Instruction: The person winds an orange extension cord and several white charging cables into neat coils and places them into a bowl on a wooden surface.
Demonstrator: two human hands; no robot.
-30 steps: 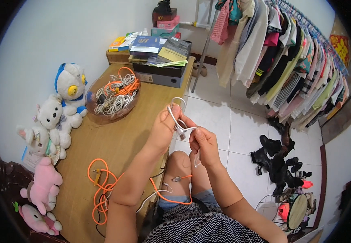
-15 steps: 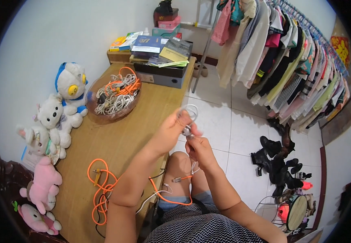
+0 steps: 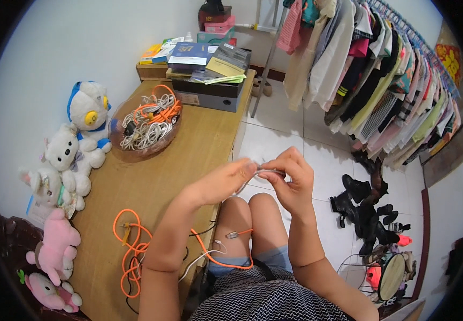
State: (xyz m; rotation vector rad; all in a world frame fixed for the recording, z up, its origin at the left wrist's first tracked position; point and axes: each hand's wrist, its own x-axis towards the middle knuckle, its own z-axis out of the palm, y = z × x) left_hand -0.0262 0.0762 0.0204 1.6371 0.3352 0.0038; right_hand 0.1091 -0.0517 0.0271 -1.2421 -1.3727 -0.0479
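Above my lap, beside the table's edge, both hands grip a thin white cable (image 3: 246, 184). My left hand (image 3: 225, 180) pinches it between thumb and fingers, and part of the cable hangs below that hand. Close by on the right, my right hand (image 3: 294, 174) has its fingers curled round the cable, the thumb pressed on it. An orange cable (image 3: 222, 263) runs from the table across my thighs, its plug (image 3: 233, 234) lying on my left thigh. Another white cable end (image 3: 220, 243) rests near it.
On the wooden table (image 3: 188, 144) stand a clear bowl (image 3: 135, 156) of tangled cables, plush toys (image 3: 63, 150) along the wall and a grey box (image 3: 210, 97) topped with papers. Clothes (image 3: 370, 80) hang at the right, above black shoes (image 3: 365, 219). A round stool (image 3: 391, 279) stands lower right.
My right hand has moved up and right, from below my left hand to beside it. The loop of white cable above my left hand is gone, with cable now held between both hands.
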